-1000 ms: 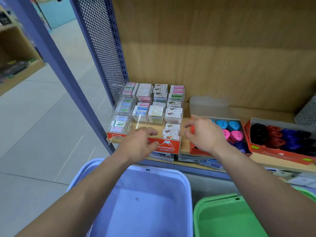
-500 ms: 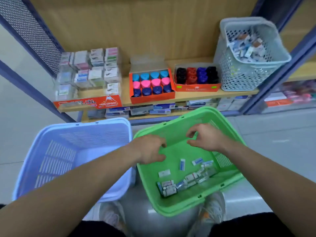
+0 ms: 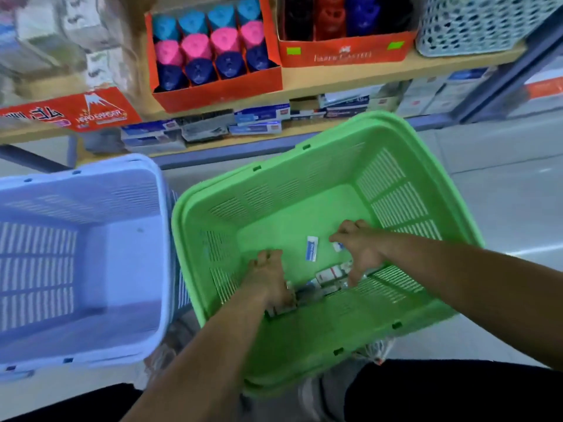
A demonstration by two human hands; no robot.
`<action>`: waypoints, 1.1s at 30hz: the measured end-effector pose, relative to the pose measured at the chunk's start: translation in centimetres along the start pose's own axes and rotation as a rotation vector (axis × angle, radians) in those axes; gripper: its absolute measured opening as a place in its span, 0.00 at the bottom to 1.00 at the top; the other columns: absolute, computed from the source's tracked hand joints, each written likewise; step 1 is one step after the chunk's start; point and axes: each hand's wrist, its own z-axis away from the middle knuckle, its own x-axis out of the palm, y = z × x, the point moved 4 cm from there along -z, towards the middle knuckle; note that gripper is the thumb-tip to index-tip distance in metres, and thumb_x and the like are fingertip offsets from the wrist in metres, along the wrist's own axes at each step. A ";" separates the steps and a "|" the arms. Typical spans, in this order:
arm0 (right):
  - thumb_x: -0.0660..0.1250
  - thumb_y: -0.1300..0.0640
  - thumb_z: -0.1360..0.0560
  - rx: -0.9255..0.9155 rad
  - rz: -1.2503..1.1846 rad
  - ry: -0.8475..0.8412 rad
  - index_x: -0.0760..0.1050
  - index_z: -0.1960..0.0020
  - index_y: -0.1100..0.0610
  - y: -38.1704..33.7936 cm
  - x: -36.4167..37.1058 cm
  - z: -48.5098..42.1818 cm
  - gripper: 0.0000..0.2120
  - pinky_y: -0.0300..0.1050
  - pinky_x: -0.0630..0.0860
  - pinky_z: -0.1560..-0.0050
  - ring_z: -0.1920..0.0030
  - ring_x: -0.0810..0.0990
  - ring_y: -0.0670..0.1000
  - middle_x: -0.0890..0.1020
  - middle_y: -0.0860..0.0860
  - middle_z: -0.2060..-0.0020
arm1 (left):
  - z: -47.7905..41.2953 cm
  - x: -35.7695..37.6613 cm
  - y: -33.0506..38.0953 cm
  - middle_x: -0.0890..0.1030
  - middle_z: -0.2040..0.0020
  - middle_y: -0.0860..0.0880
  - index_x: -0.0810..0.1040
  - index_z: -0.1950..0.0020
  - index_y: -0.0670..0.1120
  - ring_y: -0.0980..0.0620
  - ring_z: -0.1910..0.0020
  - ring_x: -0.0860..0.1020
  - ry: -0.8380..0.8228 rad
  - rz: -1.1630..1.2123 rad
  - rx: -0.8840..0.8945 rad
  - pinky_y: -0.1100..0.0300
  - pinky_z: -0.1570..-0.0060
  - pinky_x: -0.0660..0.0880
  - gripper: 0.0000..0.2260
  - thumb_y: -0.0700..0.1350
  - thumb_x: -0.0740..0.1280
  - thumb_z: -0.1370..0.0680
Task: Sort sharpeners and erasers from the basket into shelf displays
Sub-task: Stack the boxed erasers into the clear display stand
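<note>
The green basket stands on the floor in front of me, with several small wrapped erasers heaped at its near side and one loose eraser lying flat. My left hand is down in the near corner on the heap, its fingers curled and what they hold hidden. My right hand spreads like a claw over the heap, fingertips touching a small eraser. Above, the shelf carries an orange box of cyan, pink and navy sharpeners, a second orange box of dark sharpeners and the blurred eraser display.
A pale blue basket stands to the left, touching the green one. A grey perforated basket sits at the shelf's right end. Flat boxes line the lower shelf. A blue upright borders the shelf on the right.
My hands left the shelf displays a second ago and dropped into the green basket. Since half a second ago both have sunk from above the rim to the erasers on the bottom.
</note>
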 end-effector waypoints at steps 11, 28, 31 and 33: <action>0.81 0.34 0.44 0.018 -0.035 0.040 0.69 0.31 0.49 1.1 2.3 -0.2 0.47 0.54 0.72 0.36 0.39 0.72 0.55 0.71 0.50 0.37 | -0.4 2.0 -0.3 0.61 0.26 0.42 0.60 0.24 0.47 0.40 0.29 0.66 -0.078 -0.162 -0.024 0.45 0.30 0.69 0.43 0.40 0.80 0.33; 0.82 0.47 0.37 -0.020 -0.180 -0.075 0.76 0.45 0.49 0.7 2.4 0.4 0.25 0.52 0.77 0.44 0.51 0.80 0.51 0.80 0.48 0.51 | -0.6 2.4 0.3 0.77 0.45 0.50 0.70 0.34 0.52 0.49 0.50 0.75 -0.202 -0.087 0.061 0.55 0.53 0.70 0.27 0.42 0.77 0.28; 0.81 0.49 0.35 -0.043 -0.161 -0.074 0.77 0.46 0.50 0.3 2.6 0.2 0.22 0.49 0.78 0.47 0.53 0.80 0.51 0.79 0.49 0.51 | -0.9 2.7 0.2 0.76 0.45 0.49 0.67 0.31 0.50 0.48 0.50 0.75 -0.236 -0.094 0.054 0.54 0.54 0.71 0.27 0.42 0.76 0.27; 0.81 0.50 0.35 -0.029 -0.185 -0.077 0.77 0.47 0.50 0.4 2.6 0.1 0.20 0.50 0.80 0.47 0.53 0.81 0.51 0.81 0.50 0.52 | -1.0 2.6 0.2 0.76 0.42 0.48 0.67 0.31 0.48 0.48 0.48 0.74 -0.242 -0.115 0.051 0.54 0.52 0.70 0.26 0.43 0.75 0.25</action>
